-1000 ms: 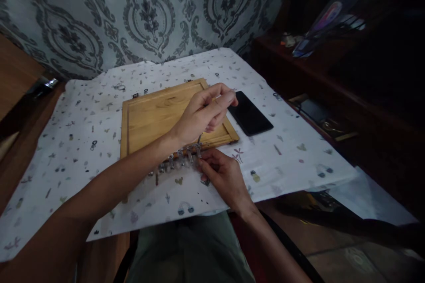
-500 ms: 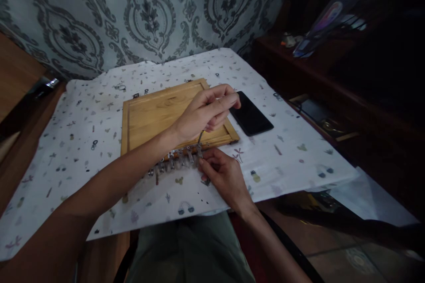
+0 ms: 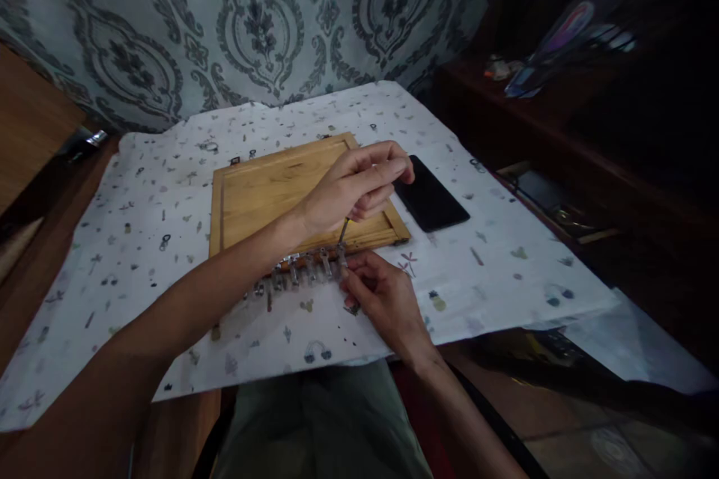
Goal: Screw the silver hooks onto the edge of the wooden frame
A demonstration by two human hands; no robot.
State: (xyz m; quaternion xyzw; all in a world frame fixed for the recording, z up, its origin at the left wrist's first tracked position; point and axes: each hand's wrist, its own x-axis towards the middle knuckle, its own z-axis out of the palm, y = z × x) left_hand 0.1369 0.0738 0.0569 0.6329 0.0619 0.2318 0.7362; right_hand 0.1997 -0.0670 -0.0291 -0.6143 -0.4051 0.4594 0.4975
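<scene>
A wooden panel (image 3: 264,198) with a raised frame lies on the patterned white cloth. Along its near edge runs a row of small clear and metal hook-like pieces (image 3: 308,267). My left hand (image 3: 359,183) is closed above the panel's right part, around what seems to be a screwdriver (image 3: 344,230). Only the thin shaft shows, its tip down at the row's right end; the handle is hidden in the fingers. My right hand (image 3: 385,299) rests low at that same end, thumb and fingertips pinching the last hook-like piece (image 3: 341,260).
A black phone (image 3: 432,198) lies flat just right of the panel. The table's cloth (image 3: 494,292) reaches back to a patterned wall. On dark furniture at the right stands a plastic bottle (image 3: 567,30), near an open drawer (image 3: 562,206).
The whole view has shifted slightly, so things appear a little farther right. Both hands keep nearly the same pose at the row's right end.
</scene>
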